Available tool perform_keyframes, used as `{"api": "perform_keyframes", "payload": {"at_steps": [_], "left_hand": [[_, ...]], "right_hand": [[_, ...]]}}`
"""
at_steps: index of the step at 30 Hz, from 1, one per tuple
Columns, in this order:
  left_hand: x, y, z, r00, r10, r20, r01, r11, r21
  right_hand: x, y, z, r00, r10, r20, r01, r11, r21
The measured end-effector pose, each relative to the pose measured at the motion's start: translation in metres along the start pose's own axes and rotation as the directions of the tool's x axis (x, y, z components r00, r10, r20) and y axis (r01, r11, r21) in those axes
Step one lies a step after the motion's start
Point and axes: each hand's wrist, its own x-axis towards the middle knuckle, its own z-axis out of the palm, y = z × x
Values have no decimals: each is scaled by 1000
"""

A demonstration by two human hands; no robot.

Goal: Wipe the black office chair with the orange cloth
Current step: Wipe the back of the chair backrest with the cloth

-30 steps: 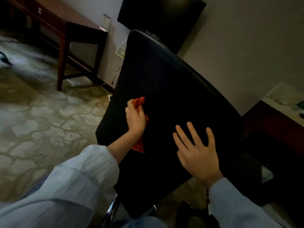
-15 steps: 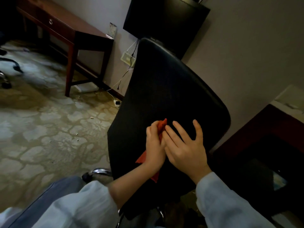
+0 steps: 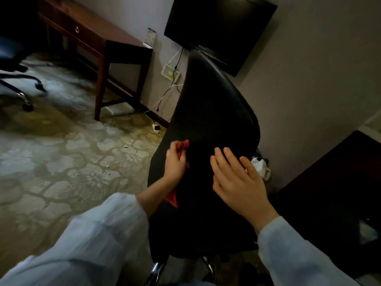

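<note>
- The black office chair (image 3: 210,124) fills the middle of the view, its backrest facing the person and its top edge reaching up in front of the dark wall screen (image 3: 220,27).
- The left hand (image 3: 175,164) is closed around the bunched orange cloth (image 3: 182,146), pressing it to the backrest near the chair's left edge; one tip of cloth pokes out above the fingers and a corner hangs below the wrist.
- The right hand (image 3: 237,180) lies flat and open on the backrest, fingers spread, toward the chair's right side, holding nothing and apparently steadying the chair.
- Half a second ago the two hands were touching at the centre of the backrest; now there is a clear gap of bare backrest between them, with the cloth hand gone back to the chair's left edge.
- A second ago the cloth hand was also at that left edge, so the cloth has travelled inward and back out: a side-to-side rubbing stroke across the middle band of the backrest.
- The chair also reads narrower than before, as if it has swivelled or the head has shifted; I cannot tell which.
- My judgement: wiping is under way but confined to the mid-height of the backrest; the upper part and the rest of the chair probably still need passes.
- The wooden bench (image 3: 99,38) left of the chair and the patterned floor (image 3: 61,151) play no part.
</note>
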Motion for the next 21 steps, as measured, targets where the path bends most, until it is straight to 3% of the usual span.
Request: {"api": "perform_keyframes", "payload": {"at_steps": [5,9,17,21], "left_hand": [[-68,-8,4,997,-62,42,65,995,-73],[-94,25,10,994,56,91,-44,991,-129],[-60,55,13,970,239,40,-233,965,-119],[-26,32,7,1000,-29,7,29,989,-143]], "right_hand": [[2,-7,6,999,48,-26,-47,999,17],[-1,-4,5,998,48,-34,-48,999,0],[-12,4,2,999,-11,-31,11,1000,-21],[-13,2,-1,999,-23,-24,23,1000,-10]]}}
